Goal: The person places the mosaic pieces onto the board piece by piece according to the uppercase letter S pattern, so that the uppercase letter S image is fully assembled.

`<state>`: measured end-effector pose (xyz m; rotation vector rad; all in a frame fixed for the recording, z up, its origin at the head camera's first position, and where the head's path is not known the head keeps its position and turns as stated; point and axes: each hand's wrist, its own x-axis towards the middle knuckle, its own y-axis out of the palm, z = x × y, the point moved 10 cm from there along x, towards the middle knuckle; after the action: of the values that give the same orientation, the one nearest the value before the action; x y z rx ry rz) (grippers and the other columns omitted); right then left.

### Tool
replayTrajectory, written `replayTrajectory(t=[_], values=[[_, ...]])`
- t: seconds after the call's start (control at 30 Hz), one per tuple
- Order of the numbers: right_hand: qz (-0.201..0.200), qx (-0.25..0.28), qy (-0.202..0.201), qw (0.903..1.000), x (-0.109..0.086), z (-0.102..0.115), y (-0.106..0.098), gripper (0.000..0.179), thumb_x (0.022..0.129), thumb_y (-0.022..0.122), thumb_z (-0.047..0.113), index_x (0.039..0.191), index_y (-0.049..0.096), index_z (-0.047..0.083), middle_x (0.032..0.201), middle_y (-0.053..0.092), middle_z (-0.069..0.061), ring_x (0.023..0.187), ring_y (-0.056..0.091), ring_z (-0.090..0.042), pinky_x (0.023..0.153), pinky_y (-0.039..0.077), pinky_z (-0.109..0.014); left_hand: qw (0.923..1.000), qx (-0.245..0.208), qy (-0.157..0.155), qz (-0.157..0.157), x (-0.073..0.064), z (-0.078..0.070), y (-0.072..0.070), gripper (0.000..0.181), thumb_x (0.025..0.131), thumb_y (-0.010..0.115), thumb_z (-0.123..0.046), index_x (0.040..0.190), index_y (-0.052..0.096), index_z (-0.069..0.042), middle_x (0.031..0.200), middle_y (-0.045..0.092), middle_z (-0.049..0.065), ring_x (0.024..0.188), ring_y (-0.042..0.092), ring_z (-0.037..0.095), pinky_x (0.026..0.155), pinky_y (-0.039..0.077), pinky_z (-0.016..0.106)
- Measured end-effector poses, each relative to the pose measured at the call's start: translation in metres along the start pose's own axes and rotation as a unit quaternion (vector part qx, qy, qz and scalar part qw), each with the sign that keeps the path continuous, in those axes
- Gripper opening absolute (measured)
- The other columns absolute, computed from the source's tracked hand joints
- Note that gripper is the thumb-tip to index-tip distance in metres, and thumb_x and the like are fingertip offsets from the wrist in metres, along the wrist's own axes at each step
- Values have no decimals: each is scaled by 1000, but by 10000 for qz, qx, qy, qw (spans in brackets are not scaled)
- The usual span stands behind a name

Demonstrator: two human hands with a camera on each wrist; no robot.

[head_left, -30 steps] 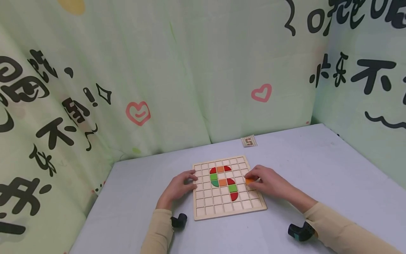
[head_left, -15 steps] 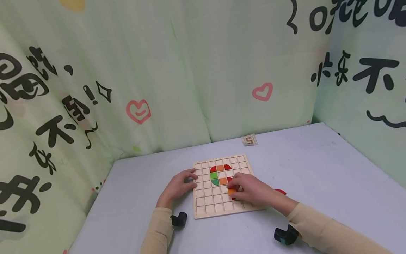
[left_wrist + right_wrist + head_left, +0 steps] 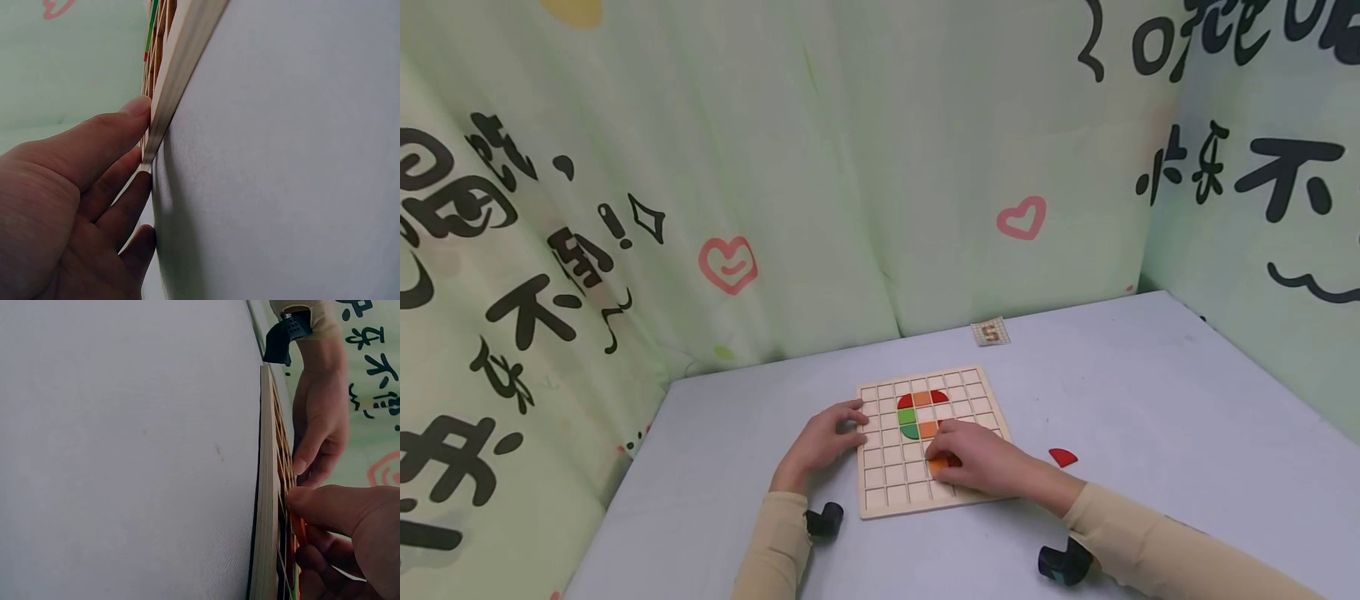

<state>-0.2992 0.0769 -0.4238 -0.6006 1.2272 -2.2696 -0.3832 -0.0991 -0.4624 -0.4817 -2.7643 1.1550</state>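
Observation:
A square wooden grid board [image 3: 880,492] lies on the table. My left hand [image 3: 826,435] rests against its left edge; in the left wrist view, the thumb [image 3: 128,115] touches the wooden rim and the fingers extend fairly straight beside it. My right hand [image 3: 981,457] pinches an orange tile [image 3: 937,467] between thumb and fingers, low over the board's lower middle. Set in the grid are red tiles [image 3: 938,397], orange tiles [image 3: 927,429], a light green tile [image 3: 907,416] and a dark green rounded tile [image 3: 910,432]. The right hand hides the tiles beneath it.
Right of the board, a loose red rounded tile [image 3: 1062,457] lies on the white tabletop [image 3: 1150,400]. A small patterned card [image 3: 990,332] sits near the table's back edge. Printed curtains [image 3: 880,167] stand behind and at both sides.
My right hand has carried the orange tile leftward and down from the board's right side to its lower middle. This uncovers the red tile on the table. The left hand stays put.

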Motion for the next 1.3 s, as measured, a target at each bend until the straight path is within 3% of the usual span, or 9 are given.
replayTrajectory(t=[0.5,0.8,1.3], values=[[-91,-182,-32,9998,3,-1,3,18,86,75,19,101,73,10,93,60,6,85,52,-8,78,50,-28,10000,-21,11,19,-1,-1,0,20,87,73,-13,107,70,-10,145,51,7,140,37,33,114,29,52],[-136,-114,-23,9998,3,0,3,18,86,75,17,101,73,9,93,58,5,79,49,-8,69,46,-23,9999,-27,121,-16,-2,-4,-1,18,87,73,-12,105,70,-10,144,51,8,139,37,33,114,29,52],[-112,-151,-26,9998,3,0,3,14,86,74,16,99,74,10,92,59,7,85,51,-7,78,50,-27,9999,59,94,-16,-1,-1,0,20,87,73,-13,107,70,-11,145,51,6,140,37,32,114,29,51]])
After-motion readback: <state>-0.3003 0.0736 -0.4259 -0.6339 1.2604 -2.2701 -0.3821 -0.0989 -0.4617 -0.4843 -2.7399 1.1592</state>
